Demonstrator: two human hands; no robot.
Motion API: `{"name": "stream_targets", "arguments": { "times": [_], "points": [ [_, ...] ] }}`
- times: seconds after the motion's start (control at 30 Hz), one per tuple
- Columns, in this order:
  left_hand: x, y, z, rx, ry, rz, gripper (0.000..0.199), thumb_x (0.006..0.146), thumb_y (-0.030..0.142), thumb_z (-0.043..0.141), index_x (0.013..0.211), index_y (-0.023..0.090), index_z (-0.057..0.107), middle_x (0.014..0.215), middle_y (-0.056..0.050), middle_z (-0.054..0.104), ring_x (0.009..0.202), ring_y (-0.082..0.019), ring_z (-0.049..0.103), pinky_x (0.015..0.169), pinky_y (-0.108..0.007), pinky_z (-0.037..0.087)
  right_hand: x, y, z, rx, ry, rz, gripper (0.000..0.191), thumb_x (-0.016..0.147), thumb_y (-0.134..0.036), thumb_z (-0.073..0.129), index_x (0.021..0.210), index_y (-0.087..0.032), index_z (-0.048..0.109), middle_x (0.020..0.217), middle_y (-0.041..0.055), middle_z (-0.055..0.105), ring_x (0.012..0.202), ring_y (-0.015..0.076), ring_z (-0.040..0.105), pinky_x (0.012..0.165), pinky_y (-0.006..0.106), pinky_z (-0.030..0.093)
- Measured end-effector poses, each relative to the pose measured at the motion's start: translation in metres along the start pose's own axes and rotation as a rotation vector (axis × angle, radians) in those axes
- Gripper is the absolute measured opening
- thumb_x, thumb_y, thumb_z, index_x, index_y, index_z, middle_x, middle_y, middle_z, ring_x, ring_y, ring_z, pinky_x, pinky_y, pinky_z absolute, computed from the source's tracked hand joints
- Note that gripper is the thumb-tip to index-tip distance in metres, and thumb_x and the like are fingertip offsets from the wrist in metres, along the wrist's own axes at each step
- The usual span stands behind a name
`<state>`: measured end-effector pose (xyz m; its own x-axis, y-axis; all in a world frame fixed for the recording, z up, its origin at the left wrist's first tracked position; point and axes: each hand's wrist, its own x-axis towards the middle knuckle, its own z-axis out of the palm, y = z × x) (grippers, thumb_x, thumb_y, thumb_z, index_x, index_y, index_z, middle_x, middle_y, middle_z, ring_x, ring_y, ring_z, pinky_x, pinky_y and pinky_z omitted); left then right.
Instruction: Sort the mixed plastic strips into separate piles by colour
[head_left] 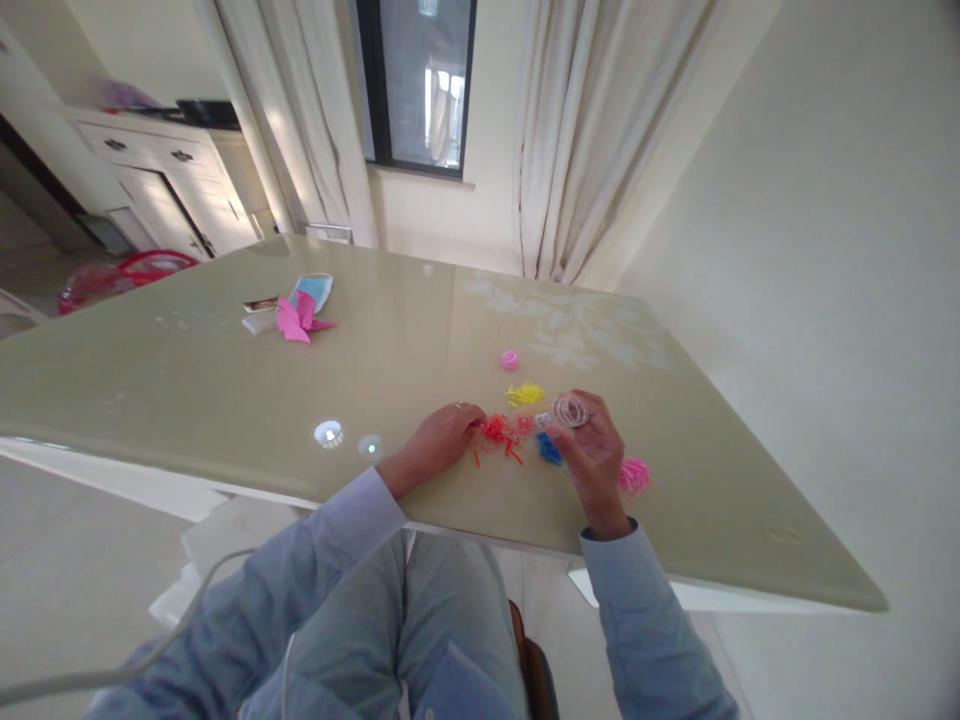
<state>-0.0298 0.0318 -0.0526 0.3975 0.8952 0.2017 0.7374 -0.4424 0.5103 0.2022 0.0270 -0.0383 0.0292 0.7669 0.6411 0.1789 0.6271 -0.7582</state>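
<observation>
My right hand point(594, 450) grips a small clear plastic bottle point(570, 411), tilted on its side with its round base toward me. The other end points left to the pile of small red pieces point(499, 431), and some red shows inside or behind that end. My left hand point(448, 437) rests at the left edge of the red pile, fingers pressed together; what they hold, if anything, is hidden. Close by lie a pile of yellow pieces point(526, 394), a pile of blue pieces point(549, 449) partly behind my right thumb, and a pile of pink pieces point(634, 476).
Beyond the yellow pile sits a round pink cap point(510, 360). Farther left on the glossy table point(187, 380) are a pink folded paper point(297, 318) and a blue face mask point(313, 290). The table's near edge runs just above my lap. A pale cable point(172, 635) crosses my left sleeve.
</observation>
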Motion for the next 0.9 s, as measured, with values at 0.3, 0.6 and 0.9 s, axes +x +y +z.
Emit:
{"name": "stream_targets", "arguments": {
  "times": [0.3,0.6,0.9],
  "points": [
    [-0.008,-0.017,-0.007,-0.057,0.027,0.191,0.028,0.096,0.023,0.046,0.112,0.02,0.069,0.111,-0.009,0.07,0.108,-0.021,0.061,0.098,-0.037,0.047,-0.003,-0.002,0.002,-0.003,-0.092,-0.047,0.032,0.082,-0.035,0.071,0.112,-0.027,0.063,0.113,0.0083,0.06,0.109,0.025,0.059,0.095,0.046,0.049],
    [0.001,-0.046,-0.019,-0.106,-0.131,0.206,0.051,0.08,0.037,0.073,0.128,0.02,0.063,0.127,-0.014,0.063,0.117,-0.025,0.058,0.103,-0.039,0.044,-0.006,-0.004,0.007,-0.007,-0.143,-0.067,0.032,0.082,-0.033,0.074,0.111,-0.025,0.064,0.105,0.0072,0.064,0.099,0.0235,0.062,0.09,0.044,0.051],
    [0.03,-0.042,-0.014,-0.056,-0.108,0.125,0.043,0.08,0.041,0.073,0.116,0.019,0.071,0.11,-0.01,0.069,0.096,-0.021,0.064,0.089,-0.033,0.047,-0.007,0.001,0.006,-0.033,-0.104,-0.038,0.028,0.083,-0.035,0.071,0.108,-0.026,0.063,0.104,0.0064,0.063,0.097,0.0235,0.062,0.089,0.044,0.052]
  ]
}}
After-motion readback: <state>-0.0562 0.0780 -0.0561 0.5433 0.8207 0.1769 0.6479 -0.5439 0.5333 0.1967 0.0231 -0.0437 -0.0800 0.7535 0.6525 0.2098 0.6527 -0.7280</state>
